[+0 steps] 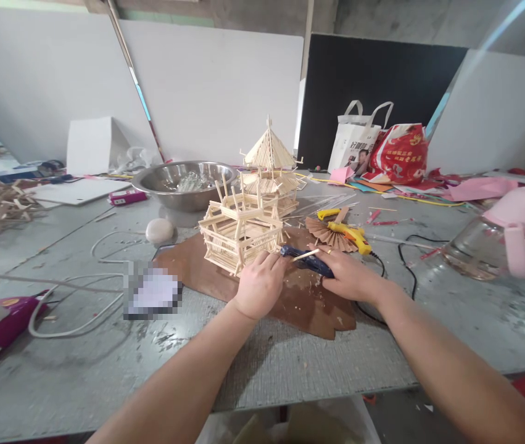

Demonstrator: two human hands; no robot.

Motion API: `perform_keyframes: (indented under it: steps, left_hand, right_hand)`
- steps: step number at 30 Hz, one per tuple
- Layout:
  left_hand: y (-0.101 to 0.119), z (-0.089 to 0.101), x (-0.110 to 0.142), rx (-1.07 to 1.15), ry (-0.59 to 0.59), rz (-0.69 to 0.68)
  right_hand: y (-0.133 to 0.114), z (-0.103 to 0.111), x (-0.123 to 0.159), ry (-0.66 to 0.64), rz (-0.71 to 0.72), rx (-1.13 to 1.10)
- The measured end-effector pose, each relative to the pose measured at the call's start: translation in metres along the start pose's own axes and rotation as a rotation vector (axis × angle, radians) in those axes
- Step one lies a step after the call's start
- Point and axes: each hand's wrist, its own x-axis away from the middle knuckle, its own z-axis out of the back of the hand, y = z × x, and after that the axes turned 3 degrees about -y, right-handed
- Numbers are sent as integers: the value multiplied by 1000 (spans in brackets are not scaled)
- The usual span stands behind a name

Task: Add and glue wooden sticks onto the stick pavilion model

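My right hand [348, 275] is wrapped round a dark blue-handled tool [311, 262], whose exact kind I cannot make out. A short thin wooden stick [306, 254] lies across the tool by my right fingers. My left hand [261, 285] is closed near the tool's tip, at the front corner of a wooden-stick structure [239, 231]; what its fingers hold is hidden. That structure has several sides with railings and upright posts. Behind it rises a tiered stick tower [269, 154] with a pointed roof. Beneath both hands lies a brown sheet [308, 302] sprinkled with small scraps.
A yellow glue gun [352, 237] rests by a folded brown paper fan [324, 233], its black cord trailing right. A steel bowl [183, 197] stands behind left. To the right is a pink-lidded clear jug [475, 246]; a purple power strip [3, 327] and white cable lie left.
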Motion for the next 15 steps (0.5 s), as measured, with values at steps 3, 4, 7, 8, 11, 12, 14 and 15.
perform_keyframes:
  steps: [3, 4, 7, 8, 11, 12, 14, 15]
  left_hand:
    - [-2, -1, -1, 184, -16, 127]
    - [-4, -1, -1, 283, -35, 173]
    - [-8, 0, -2, 540, -122, 269]
    - [-9, 1, -2, 583, -147, 285]
    - [-8, 5, -3, 631, -183, 296]
    - [-7, 7, -3, 642, -189, 297]
    - [-3, 10, -4, 684, -211, 301]
    - [-1, 11, -4, 720, -236, 302]
  right_hand:
    - [-1, 0, 0, 10, -9, 42]
    - [-1, 0, 0, 18, -8, 58]
    - [3, -2, -1, 39, -1, 108]
    - [4, -3, -2, 44, -8, 125]
    - [10, -4, -3, 56, -87, 179]
    - [12, -5, -3, 55, -126, 195]
    - [17, -8, -4, 42, -201, 223]
    - [19, -10, -4, 27, -231, 234]
